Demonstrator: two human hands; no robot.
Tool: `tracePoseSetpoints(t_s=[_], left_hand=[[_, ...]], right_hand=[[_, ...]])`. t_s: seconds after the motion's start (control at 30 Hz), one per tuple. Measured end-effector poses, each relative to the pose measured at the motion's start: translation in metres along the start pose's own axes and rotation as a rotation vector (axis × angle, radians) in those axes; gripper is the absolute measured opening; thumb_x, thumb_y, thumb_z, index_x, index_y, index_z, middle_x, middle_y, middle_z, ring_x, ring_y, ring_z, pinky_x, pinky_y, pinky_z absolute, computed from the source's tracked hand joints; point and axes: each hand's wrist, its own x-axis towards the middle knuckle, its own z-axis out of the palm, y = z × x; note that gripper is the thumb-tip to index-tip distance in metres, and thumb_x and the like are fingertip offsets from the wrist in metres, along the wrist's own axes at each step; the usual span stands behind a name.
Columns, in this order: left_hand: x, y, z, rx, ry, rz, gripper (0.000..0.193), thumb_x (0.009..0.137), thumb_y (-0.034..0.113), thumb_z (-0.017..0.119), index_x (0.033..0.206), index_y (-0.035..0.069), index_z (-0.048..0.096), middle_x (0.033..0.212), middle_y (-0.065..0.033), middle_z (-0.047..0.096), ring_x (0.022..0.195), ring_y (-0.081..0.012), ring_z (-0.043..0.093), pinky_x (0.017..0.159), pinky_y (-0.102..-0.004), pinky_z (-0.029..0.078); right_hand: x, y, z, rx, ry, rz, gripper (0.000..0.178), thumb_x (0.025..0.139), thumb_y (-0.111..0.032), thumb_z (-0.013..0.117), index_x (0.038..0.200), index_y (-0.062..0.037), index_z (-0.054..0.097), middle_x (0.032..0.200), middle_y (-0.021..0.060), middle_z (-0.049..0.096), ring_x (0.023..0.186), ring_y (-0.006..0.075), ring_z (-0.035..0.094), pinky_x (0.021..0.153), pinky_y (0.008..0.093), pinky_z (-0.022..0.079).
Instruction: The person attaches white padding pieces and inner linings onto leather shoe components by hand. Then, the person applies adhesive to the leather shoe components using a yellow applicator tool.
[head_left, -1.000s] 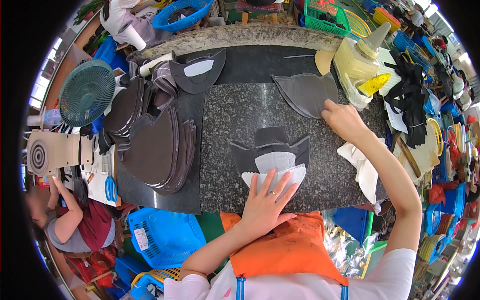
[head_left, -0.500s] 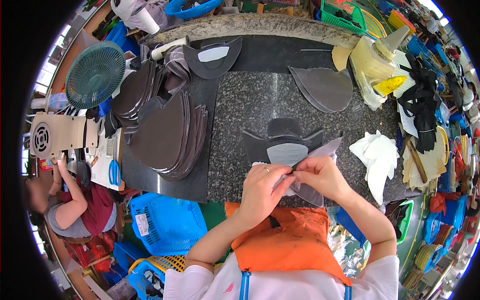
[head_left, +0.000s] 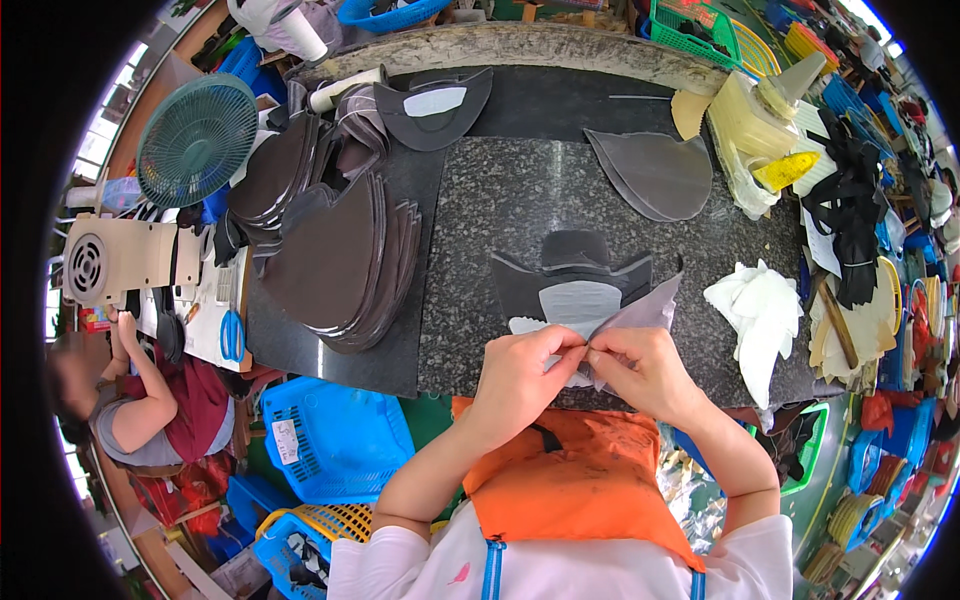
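Note:
My left hand and my right hand meet at the near edge of the stone slab. Both are closed in a pinch, with thumbs and forefingertips nearly touching, on the edge of a thin grey sheet piece. A pointed part of this piece stands out above my right hand, while my fingers cover its lower part. Just beyond lies a dark curved material piece bearing a light grey patch. A bit of white material shows beside my left fingers. A dark rounded piece sits at its far side.
Stacked dark cut pieces stand at left, near a green fan. White pieces lie at right. Further off are grey rounded pieces and a yellowish block-shaped container. A blue basket is below; another person sits left.
My left fingers have drawn in from a spread pose to a pinch beside my right fingertips. The grey sheet's lower part, seen below my right hand before, is now hidden. The view has shifted slightly.

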Motion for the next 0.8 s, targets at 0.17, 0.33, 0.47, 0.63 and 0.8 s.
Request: tracePoseSetpoints(t_s=[0.17, 0.33, 0.47, 0.63, 0.8], left_hand=[[0.002, -0.016, 0.002, -0.266, 0.0, -0.126, 0.015, 0.089, 0.005, 0.064, 0.101, -0.003, 0.066, 0.088, -0.0064, 0.07, 0.081, -0.0123, 0.068, 0.072, -0.0252, 0.053], [0.006, -0.024, 0.033, -0.6, 0.2, -0.01, 0.014, 0.092, 0.008, 0.062, 0.098, -0.002, 0.069, 0.083, -0.0019, 0.064, 0.073, -0.0089, 0.058, 0.063, -0.0232, 0.045], [0.001, -0.021, 0.023, -0.327, 0.256, -0.055, 0.015, 0.092, 0.003, 0.061, 0.101, -0.004, 0.071, 0.08, -0.0039, 0.06, 0.069, -0.0076, 0.054, 0.062, -0.0237, 0.045], [-0.002, -0.018, 0.028, -0.32, 0.173, 0.005, 0.022, 0.095, 0.004, 0.056, 0.113, -0.001, 0.067, 0.079, -0.0035, 0.061, 0.07, -0.0068, 0.059, 0.057, -0.0223, 0.047], [0.0, -0.034, -0.01, -0.494, 0.272, -0.206, 0.022, 0.098, 0.005, 0.05, 0.108, -0.004, 0.068, 0.085, -0.0061, 0.065, 0.065, -0.0103, 0.063, 0.058, -0.0232, 0.052]], right_hand=[[0.005, 0.0, 0.001, 0.312, -0.047, 0.201, 0.014, 0.088, -0.007, 0.057, 0.088, 0.0046, 0.065, 0.071, 0.003, 0.063, 0.065, 0.0084, 0.06, 0.058, 0.0268, 0.048], [0.008, 0.008, 0.013, 0.347, 0.021, 0.224, 0.014, 0.088, -0.009, 0.057, 0.087, 0.003, 0.065, 0.073, 0.0032, 0.063, 0.066, 0.0064, 0.056, 0.058, 0.0231, 0.045], [0.006, 0.013, 0.011, 0.266, 0.066, 0.22, 0.014, 0.089, -0.011, 0.061, 0.087, 0.0025, 0.065, 0.072, 0.0011, 0.062, 0.066, 0.0049, 0.053, 0.058, 0.0222, 0.043], [0.013, 0.01, 0.018, 0.216, 0.128, 0.167, 0.022, 0.086, -0.013, 0.071, 0.07, 0.0015, 0.063, 0.058, -0.0001, 0.056, 0.056, 0.0049, 0.048, 0.051, 0.0241, 0.04], [-0.003, 0.033, -0.005, 0.018, 0.162, 0.002, 0.018, 0.077, -0.002, 0.072, 0.063, 0.0, 0.06, 0.06, 0.0061, 0.058, 0.052, 0.0131, 0.056, 0.048, 0.0289, 0.041]])
